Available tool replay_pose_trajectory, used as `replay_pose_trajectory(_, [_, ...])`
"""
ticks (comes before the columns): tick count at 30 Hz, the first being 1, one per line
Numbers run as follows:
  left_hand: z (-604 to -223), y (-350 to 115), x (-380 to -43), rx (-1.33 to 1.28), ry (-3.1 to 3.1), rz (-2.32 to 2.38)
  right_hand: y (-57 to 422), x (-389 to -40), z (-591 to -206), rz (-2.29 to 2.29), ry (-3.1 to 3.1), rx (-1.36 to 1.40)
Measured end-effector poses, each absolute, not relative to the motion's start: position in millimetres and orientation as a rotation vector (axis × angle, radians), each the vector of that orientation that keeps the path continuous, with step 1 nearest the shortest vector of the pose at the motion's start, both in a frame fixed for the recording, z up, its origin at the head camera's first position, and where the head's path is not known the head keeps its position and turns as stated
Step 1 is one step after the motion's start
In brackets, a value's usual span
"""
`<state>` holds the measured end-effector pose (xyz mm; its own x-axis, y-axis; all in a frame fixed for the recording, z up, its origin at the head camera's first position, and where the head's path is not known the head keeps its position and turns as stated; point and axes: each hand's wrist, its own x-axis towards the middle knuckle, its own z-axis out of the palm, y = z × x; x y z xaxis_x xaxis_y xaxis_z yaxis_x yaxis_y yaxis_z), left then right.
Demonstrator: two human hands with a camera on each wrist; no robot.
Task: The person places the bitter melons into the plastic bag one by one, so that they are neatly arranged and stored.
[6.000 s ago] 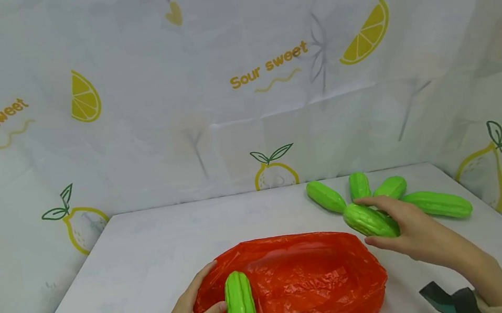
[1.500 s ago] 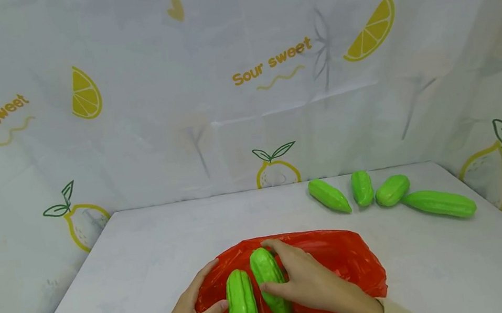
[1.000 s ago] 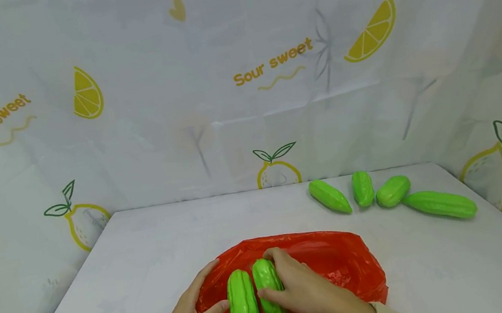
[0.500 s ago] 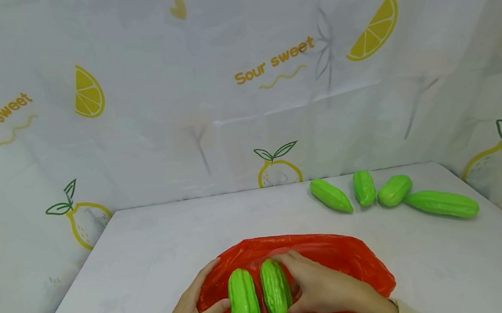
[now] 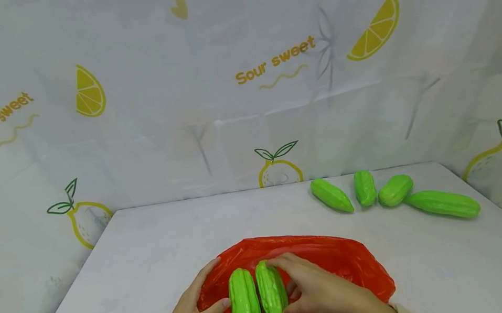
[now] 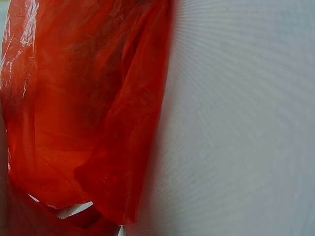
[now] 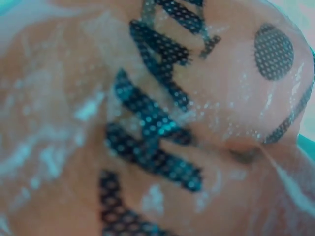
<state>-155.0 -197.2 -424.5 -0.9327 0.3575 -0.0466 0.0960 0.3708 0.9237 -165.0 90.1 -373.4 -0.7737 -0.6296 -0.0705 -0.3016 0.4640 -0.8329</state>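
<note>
Red bag [image 5: 360, 263] — cut off below

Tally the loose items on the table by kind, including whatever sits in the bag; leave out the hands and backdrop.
Red plastic bag: 1
Green ridged gourds: 6 (2 in the bag, 4 on the table)
Total: 7

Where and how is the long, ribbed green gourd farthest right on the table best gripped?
Probably across the thick middle of the long, ribbed green gourd, from above: it lies flat, and its long flanks look free to grip. Its tapered left end sits close to the short, rounded green gourd, leaving less room.
</note>
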Motion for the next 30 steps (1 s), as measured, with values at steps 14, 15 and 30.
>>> replay_pose_trajectory(14, [-423.8, -196.4, -155.1, 0.399, 2.403, 1.584, 84.8, -164.4, -382.0, -1.162, 2.386, -0.845])
replay_pose_trajectory(15, [-423.7, -196.4, -155.0, 0.397, 2.402, 1.584, 85.0, -164.7, -381.7, -1.149, 2.395, -0.846])
replay_pose_trajectory(30, [-424.6, -197.3, -155.8, 0.405, 2.388, 1.566, 96.0, -166.2, -368.2, -1.032, 2.535, -0.844])
